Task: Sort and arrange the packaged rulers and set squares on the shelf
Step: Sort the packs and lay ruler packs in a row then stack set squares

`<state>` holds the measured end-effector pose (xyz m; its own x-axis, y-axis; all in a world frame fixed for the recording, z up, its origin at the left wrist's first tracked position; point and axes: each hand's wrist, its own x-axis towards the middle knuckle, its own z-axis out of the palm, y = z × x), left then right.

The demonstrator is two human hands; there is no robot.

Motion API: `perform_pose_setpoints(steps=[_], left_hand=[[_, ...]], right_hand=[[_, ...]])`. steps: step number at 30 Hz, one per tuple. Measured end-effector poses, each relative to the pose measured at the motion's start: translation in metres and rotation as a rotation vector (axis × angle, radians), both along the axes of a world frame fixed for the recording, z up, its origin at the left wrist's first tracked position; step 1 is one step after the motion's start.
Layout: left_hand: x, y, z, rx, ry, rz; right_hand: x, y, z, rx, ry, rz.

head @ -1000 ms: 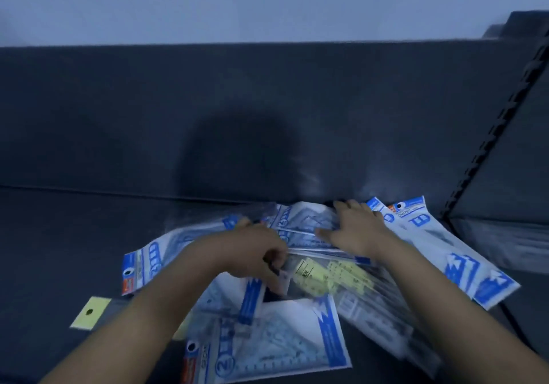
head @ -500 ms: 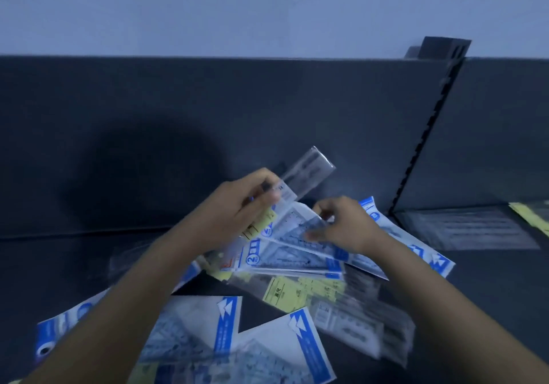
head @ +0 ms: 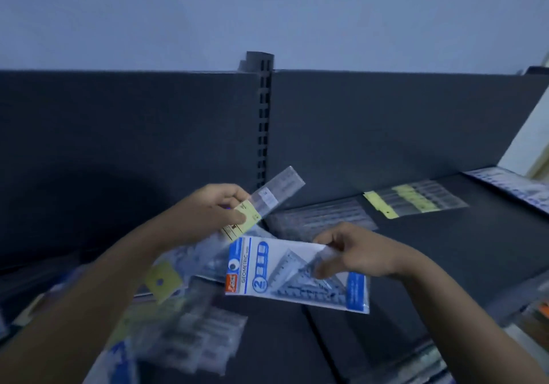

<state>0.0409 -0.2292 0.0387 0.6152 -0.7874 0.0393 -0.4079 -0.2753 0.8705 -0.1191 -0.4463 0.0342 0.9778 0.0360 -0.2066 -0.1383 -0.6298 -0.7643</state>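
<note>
My left hand point(head: 214, 211) pinches a clear packaged ruler point(head: 269, 197) by its yellow label end, and the ruler points up and to the right above the shelf. My right hand point(head: 353, 253) pinches the upper right part of a blue-and-white set square pack point(head: 285, 276) marked "GEOMETRIC", held in the air just below the ruler. Under my left forearm lies a blurred heap of loose packs point(head: 184, 333) on the dark shelf point(head: 445, 250).
On the shelf to the right lie sorted rows: clear ruler packs point(head: 323, 217), yellow-tagged ruler packs point(head: 416, 199) and blue-and-white packs point(head: 517, 187) at the far right. A slotted upright point(head: 263, 122) splits the dark back panel. Another shelf's goods show at the bottom right.
The view has swung right, revealing the sorted rows. My right hand has lifted the set square pack off the heap. My left hand still holds the ruler, now carried further right.
</note>
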Motion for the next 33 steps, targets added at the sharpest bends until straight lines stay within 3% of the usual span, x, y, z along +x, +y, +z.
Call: perform_pose_setpoints(steps=[10, 18, 24, 28, 33], left_hand=[[-0.067, -0.18, -0.019, 0.045, -0.141, 0.081], [-0.078, -0.231, -0.018, 0.122, -0.015, 0.011], [-0.085, -0.284, -0.016, 0.038, -0.144, 0.036], [-0.09, -0.342, -0.023, 0.06, -0.115, 0.047], [-0.088, -0.421, -0.051, 0.085, -0.232, 0.086]], right_hand=[[-0.071, -0.176, -0.026, 0.207, -0.007, -0.042], [-0.099, -0.228, -0.028, 0.23, -0.009, -0.075], [-0.115, -0.26, -0.029, 0.239, 0.012, -0.079], [-0.126, -0.3, -0.025, 0.276, -0.013, -0.109], [-0.138, -0.368, -0.027, 0.286, -0.012, -0.062]])
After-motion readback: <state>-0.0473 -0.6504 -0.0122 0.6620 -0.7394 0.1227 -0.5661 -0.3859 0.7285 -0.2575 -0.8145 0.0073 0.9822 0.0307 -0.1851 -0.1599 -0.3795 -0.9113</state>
